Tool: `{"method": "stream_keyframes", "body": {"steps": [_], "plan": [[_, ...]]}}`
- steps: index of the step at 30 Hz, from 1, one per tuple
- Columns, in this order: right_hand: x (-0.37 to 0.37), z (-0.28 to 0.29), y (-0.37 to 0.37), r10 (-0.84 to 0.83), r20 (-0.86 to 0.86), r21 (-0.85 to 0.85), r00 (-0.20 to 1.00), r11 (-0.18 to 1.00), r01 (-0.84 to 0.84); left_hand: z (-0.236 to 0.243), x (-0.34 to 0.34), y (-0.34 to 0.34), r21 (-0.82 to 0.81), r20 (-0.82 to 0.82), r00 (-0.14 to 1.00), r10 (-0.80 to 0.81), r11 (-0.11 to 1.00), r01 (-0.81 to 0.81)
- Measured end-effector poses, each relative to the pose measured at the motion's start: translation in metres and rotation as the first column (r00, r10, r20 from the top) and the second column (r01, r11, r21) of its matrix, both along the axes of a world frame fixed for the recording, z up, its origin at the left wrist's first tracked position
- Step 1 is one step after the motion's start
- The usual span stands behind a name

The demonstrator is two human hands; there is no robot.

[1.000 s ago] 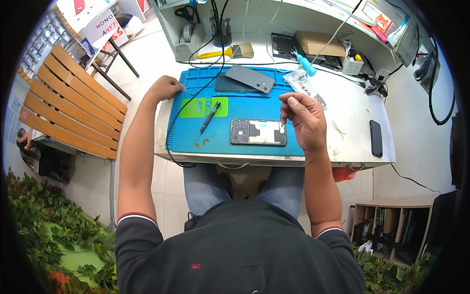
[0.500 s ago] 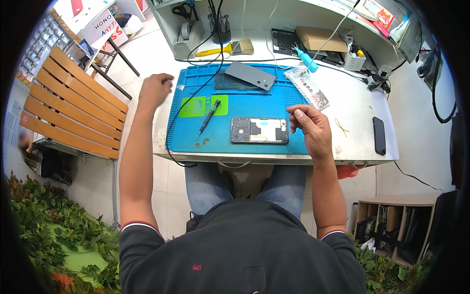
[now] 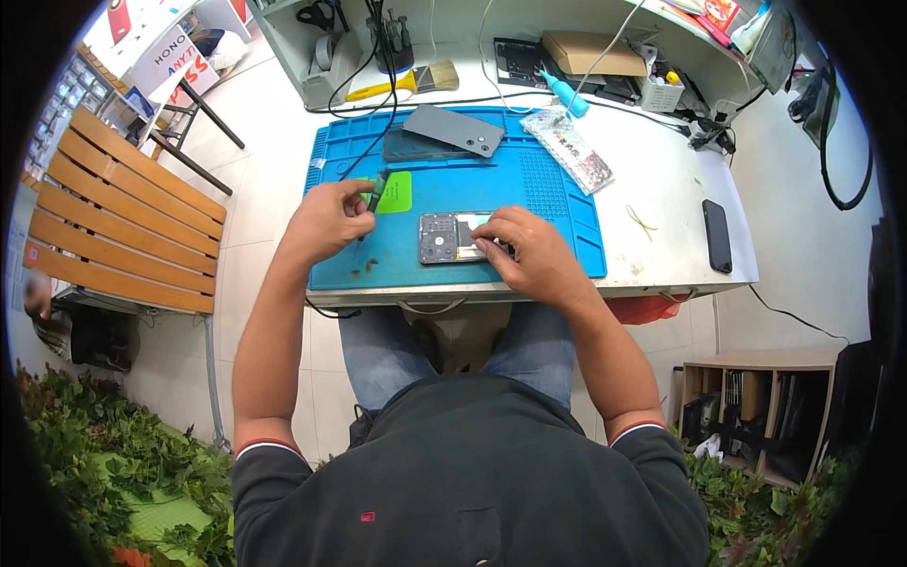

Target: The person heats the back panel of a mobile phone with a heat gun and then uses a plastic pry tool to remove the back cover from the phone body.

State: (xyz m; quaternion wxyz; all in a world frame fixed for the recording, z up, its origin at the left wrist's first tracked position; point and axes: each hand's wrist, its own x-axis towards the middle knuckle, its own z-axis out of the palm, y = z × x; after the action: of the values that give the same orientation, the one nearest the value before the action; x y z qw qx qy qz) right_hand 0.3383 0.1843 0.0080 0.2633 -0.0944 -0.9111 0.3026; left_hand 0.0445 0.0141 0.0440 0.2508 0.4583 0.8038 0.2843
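Observation:
My left hand (image 3: 331,219) is closed round the handle of a dark, slim screwdriver (image 3: 380,185) at the left of the blue work mat (image 3: 378,276). Its thin tip points down toward me. My right hand (image 3: 531,248) is over the right part of an opened phone (image 3: 440,238), thumb and fingertips pinched together at its inner parts. Whatever they may hold is too small or hidden to make out. The phone lies flat, its dark inner plates and pale middle showing. Behind it, a loose grey back cover (image 3: 452,129) lies tilted over a dark flat panel (image 3: 406,146).
A clear pouch of small parts (image 3: 569,151) lies across the mat's right edge. A black phone (image 3: 717,236) is farther right. Behind are a blue bottle (image 3: 565,94), a yellow-handled brush (image 3: 397,85), and a cardboard box (image 3: 593,54). Black cables (image 3: 392,80) hang over the mat's left side.
My left hand has come from beyond the mat's left edge onto the screwdriver. My right hand has lowered from beside the opened phone to over it. The whole view has shifted slightly.

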Motion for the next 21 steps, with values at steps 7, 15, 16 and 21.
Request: {"method": "stream_keyframes", "body": {"steps": [7, 15, 16, 21], "plan": [[-0.001, -0.009, -0.006, -0.011, -0.020, -0.080, 1.000, 0.997, 0.010, -0.019, 0.057, -0.010, 0.575, 0.361, 0.910, -0.203, 0.817, -0.045], [0.002, -0.009, 0.004, -0.038, -0.018, -0.178, 0.999, 0.983, 0.034, -0.045, 0.072, -0.016, 0.643, 0.093, 0.983, -0.160, 0.763, 0.063], [0.002, -0.011, 0.006, -0.043, -0.038, -0.182, 0.998, 0.983, 0.035, -0.046, 0.072, -0.016, 0.645, 0.075, 0.984, -0.164, 0.760, 0.078], [0.006, -0.010, 0.010, -0.061, -0.034, -0.194, 0.998, 0.980, 0.053, -0.047, 0.073, -0.016, 0.662, 0.038, 0.985, -0.169, 0.742, 0.102]]}}
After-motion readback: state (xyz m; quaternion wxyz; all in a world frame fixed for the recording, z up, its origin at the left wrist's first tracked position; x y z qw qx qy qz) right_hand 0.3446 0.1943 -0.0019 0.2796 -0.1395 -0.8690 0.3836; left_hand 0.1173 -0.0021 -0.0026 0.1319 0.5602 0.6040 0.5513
